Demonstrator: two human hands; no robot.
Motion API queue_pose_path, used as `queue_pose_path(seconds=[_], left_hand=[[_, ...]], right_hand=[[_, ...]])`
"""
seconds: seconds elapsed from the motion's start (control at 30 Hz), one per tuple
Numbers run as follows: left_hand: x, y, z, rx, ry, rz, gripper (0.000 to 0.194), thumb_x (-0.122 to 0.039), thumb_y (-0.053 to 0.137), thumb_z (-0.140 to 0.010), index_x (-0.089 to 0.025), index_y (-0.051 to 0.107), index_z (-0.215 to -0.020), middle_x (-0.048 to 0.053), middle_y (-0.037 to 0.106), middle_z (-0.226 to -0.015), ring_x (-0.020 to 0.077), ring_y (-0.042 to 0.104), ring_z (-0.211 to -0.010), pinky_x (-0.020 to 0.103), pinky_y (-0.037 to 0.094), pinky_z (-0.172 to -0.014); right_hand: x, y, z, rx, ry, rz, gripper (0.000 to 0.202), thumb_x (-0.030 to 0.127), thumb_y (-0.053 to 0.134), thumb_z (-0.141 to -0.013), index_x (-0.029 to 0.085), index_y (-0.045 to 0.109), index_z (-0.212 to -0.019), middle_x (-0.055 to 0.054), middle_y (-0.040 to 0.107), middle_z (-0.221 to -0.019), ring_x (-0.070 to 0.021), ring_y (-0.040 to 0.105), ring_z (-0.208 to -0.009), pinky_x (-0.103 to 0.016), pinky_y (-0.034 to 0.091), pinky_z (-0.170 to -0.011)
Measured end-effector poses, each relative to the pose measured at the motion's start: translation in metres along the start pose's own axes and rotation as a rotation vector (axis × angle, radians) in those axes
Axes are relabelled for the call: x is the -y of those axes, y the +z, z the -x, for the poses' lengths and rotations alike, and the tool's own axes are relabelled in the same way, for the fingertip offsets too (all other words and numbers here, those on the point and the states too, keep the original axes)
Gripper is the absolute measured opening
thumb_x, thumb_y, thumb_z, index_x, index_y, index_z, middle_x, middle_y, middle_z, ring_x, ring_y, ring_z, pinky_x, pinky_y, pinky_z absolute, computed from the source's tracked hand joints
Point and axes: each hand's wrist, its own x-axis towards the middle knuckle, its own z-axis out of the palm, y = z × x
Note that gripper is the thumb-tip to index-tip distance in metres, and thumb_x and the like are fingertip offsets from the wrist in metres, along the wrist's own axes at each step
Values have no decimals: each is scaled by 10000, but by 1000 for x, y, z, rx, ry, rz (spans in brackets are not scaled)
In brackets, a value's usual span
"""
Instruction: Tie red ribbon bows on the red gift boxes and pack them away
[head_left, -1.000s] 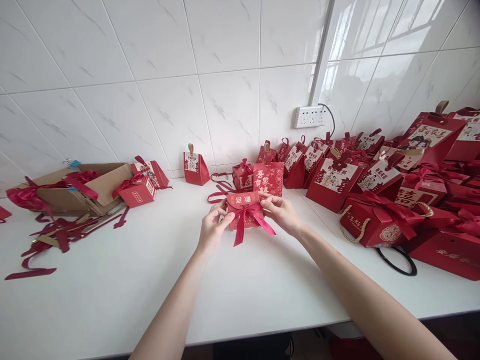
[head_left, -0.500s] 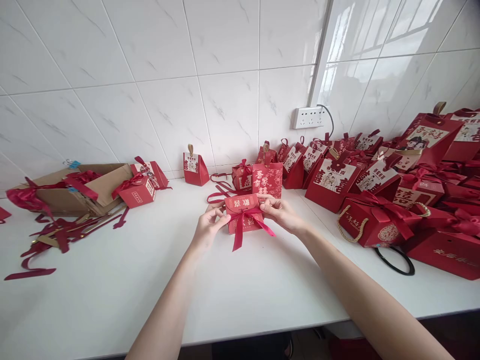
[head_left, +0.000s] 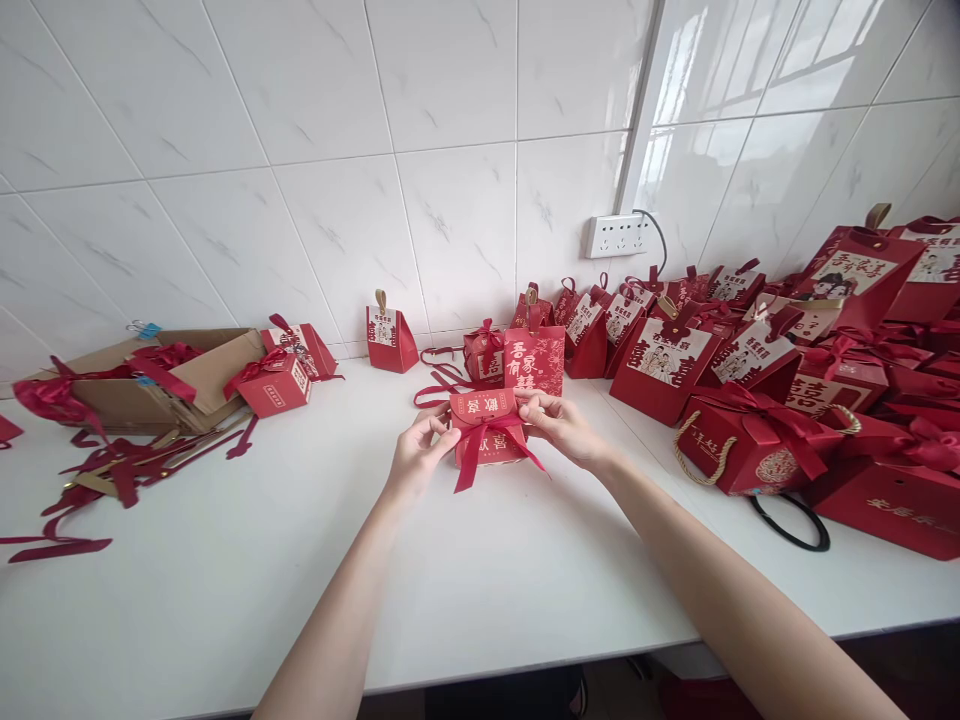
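Between my two hands, over the middle of the white table, is a small red gift box (head_left: 484, 405) with gold characters. A dark red ribbon (head_left: 471, 455) crosses its front, its loose tails hanging down. My left hand (head_left: 424, 442) grips the box's left side, thumb on the front. On the other side, my right hand (head_left: 555, 425) has its thumb and fingers closed on the right edge. Just behind stands a red box printed with white characters (head_left: 534, 360), and beside it a smaller ribboned box (head_left: 484, 355).
A brown cardboard tray (head_left: 217, 375) holding ribbons stands at left, with loose ribbons (head_left: 127, 475) in front and a ribboned box (head_left: 277, 385) beside it. Many red gift boxes (head_left: 667, 365) crowd the right side. A black loop (head_left: 795, 525) lies near them. A socket strip (head_left: 619, 236) is on the tiled wall.
The gift box has tilted slightly, so more of its lower front shows. The ribbon's tails have shifted a little up and left. Both hands keep their hold.
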Motion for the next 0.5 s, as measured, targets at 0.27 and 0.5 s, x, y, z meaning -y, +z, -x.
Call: queue_pose_path(seconds=[0.27,0.5], left_hand=[[5,-1,1,-43,89,-57,340,-377,707,-664,-151,477,-556,88,524,-1181,284,448,-1195,330,442,-866],[4,4,2,-119,161,-199,305,-383,652,-687,-170,482,-551,71,541,-1106,264,446,-1179,304,445,-832]], right_hand=[[-2,-1,0,-44,-17,27,301,424,710,-688,169,583,-592,-57,453,-1350,-245,555,-1062,-426,419,-900],[-6,-2,-1,-52,-59,80,258,420,684,-723,186,624,-633,-59,507,-1301,-261,494,-1165,-426,378,-957]])
